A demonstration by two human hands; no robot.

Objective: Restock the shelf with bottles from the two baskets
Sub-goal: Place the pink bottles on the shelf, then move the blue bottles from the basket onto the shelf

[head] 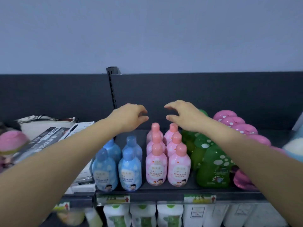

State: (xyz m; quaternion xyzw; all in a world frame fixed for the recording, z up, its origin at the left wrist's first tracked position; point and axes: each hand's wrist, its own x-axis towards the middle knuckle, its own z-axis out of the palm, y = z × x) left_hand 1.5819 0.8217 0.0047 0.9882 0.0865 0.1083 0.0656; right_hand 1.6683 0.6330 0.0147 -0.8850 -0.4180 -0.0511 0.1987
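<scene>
On the dark top shelf [164, 190] stand rows of bottles: blue bottles [129, 169] at the left, pink bottles [156, 166] in the middle, green dotted bottles [213, 167] to their right, and pink dotted bottles [242, 128] at the far right. My left hand [129, 116] hovers above the back of the shelf, over the gap behind the blue bottles, fingers curled and apart, holding nothing. My right hand [183, 114] hovers above the rearmost pink bottles, fingers spread, also empty. No basket is in view.
Boxes and a white bag [47, 126] lie on the neighbouring shelf section at the left, with a pink round item [13, 141] at the edge. White bottles [142, 215] fill the shelf below. A slotted upright post [113, 89] rises behind my left hand.
</scene>
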